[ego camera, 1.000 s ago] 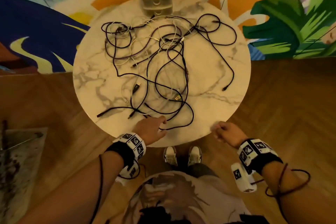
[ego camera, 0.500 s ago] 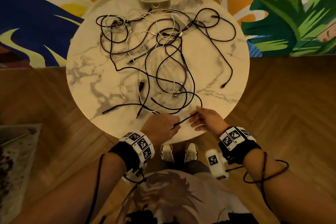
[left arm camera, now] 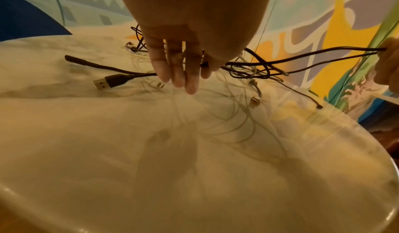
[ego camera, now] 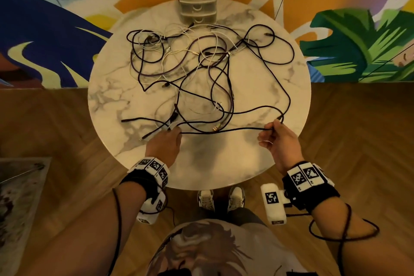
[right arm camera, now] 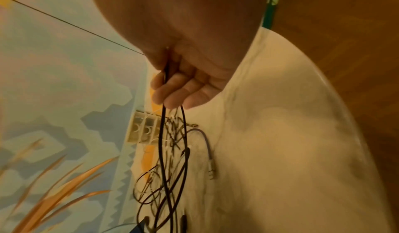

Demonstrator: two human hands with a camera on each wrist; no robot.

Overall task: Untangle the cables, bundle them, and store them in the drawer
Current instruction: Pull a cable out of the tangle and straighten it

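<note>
Stretching left-right between both hands, black cable (ego camera: 224, 130) is pinched by right hand (ego camera: 276, 139); left hand (ego camera: 167, 143), fingers straight, touches it; drawer unit (ego camera: 197, 4) closed on worktop (ego camera: 224, 163).

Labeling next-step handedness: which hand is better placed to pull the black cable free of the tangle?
Right, probably. The right hand already grips the black cable at the table's near-right edge, clear of the tangle. The left hand lies with straight fingers against the pile, better for steadying it.

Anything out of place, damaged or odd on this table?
Only the expected mess: black, white and purple cables lie knotted across the marble table. The drawer unit is shut. Nothing looks damaged.
</note>
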